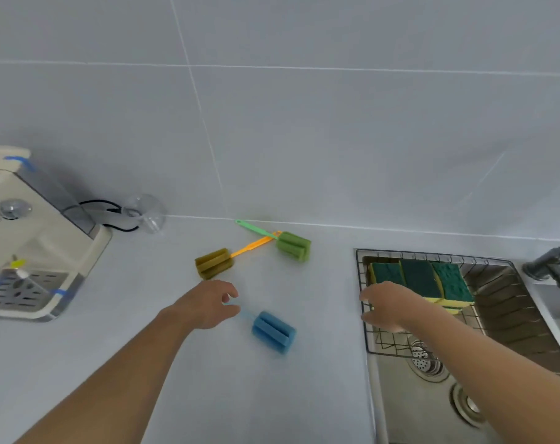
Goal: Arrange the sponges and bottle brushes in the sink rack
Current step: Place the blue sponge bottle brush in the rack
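A wire sink rack (365,318) hangs over the steel sink (432,408) at the right. Three green-and-yellow sponges (419,277) lie side by side in it. My right hand (387,306) hovers over the rack's left edge, fingers apart, holding nothing. On the counter a blue bottle brush (274,331) lies near the middle. My left hand (208,302) is over its pale blue handle, fingers curled around the handle's end. Farther back lie a brush with an olive-yellow head and orange handle (214,262) and a green brush (293,246), their handles crossing.
A cream dish drainer (44,245) with a cutlery holder stands at the left. A clear suction cup with a black cord (144,213) sits by the tiled wall. The grey tap (551,267) stands at the far right. The sink drain (424,360) shows below the rack.
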